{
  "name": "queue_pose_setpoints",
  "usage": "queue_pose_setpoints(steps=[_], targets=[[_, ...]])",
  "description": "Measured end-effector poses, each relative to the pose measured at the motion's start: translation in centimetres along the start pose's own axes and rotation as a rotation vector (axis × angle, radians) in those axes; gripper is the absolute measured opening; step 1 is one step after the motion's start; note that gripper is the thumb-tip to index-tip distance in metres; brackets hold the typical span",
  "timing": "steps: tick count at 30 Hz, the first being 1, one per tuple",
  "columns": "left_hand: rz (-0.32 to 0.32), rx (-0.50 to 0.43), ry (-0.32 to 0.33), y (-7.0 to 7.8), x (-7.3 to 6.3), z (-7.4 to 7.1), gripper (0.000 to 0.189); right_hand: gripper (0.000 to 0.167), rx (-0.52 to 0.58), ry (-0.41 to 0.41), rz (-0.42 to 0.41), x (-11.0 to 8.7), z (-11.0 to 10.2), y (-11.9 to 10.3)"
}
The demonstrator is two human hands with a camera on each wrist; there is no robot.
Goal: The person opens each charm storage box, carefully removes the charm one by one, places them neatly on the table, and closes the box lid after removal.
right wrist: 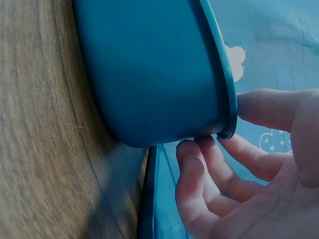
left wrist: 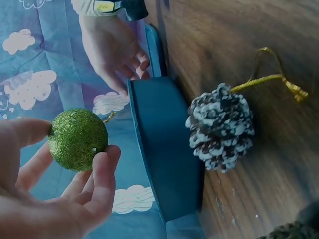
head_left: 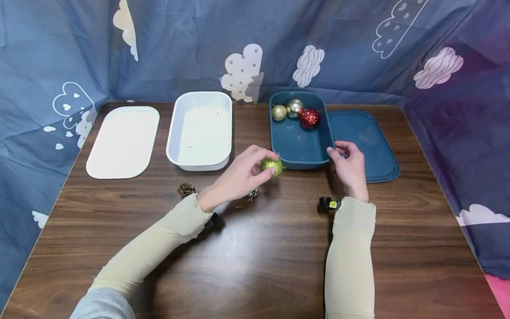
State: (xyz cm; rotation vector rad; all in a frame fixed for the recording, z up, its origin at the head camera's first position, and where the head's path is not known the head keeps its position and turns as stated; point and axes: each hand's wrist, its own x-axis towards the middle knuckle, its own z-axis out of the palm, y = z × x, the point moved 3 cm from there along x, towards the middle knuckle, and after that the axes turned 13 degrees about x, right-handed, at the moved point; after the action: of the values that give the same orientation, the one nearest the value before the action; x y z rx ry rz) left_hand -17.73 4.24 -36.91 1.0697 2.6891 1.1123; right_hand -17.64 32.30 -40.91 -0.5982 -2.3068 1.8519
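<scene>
My left hand (head_left: 245,175) pinches a glittery green ball ornament (left wrist: 78,139) between thumb and fingers, at the near left corner of the blue box (head_left: 300,148). My right hand (head_left: 349,166) grips that box by its near right corner, thumb at the rim and fingers against the outer wall, as the right wrist view shows. Inside the box, toward the back, lie a gold glitter ball (head_left: 279,112), a shiny gold ball (head_left: 295,107) and a red ball (head_left: 309,118). Under my left hand sits a white-tipped pinecone (left wrist: 221,128) with a gold cord, mostly hidden in the head view.
A white box (head_left: 199,161) stands left of the blue one, its white lid (head_left: 123,141) further left. The blue lid (head_left: 372,146) lies right of the blue box. A brown pinecone (head_left: 186,189) rests on the wooden table (head_left: 263,266) near my left wrist.
</scene>
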Motion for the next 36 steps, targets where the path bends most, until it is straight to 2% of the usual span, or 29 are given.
queue_pose_setpoints(steps=[10,13,23,30,36], targets=[[0.057,0.049,-0.088,0.4,-0.7,1.6,0.041,0.053,0.0,-0.004,0.005,0.3,0.1,-0.2],[0.06,0.09,-0.109,0.4,-0.9,1.9,0.043,0.052,0.008,0.002,0.006,0.3,0.1,-0.3],[0.014,0.295,-0.129,1.0,-1.0,3.0,0.045,0.051,0.014,0.009,-0.003,0.2,0.1,-0.2],[-0.03,0.351,-0.193,1.0,-1.0,4.2,0.046,0.05,0.013,0.011,0.0,0.2,0.1,-0.1],[-0.007,0.406,-0.2,1.0,-1.0,4.9,0.047,0.051,0.014,0.01,0.002,0.1,0.1,0.0]])
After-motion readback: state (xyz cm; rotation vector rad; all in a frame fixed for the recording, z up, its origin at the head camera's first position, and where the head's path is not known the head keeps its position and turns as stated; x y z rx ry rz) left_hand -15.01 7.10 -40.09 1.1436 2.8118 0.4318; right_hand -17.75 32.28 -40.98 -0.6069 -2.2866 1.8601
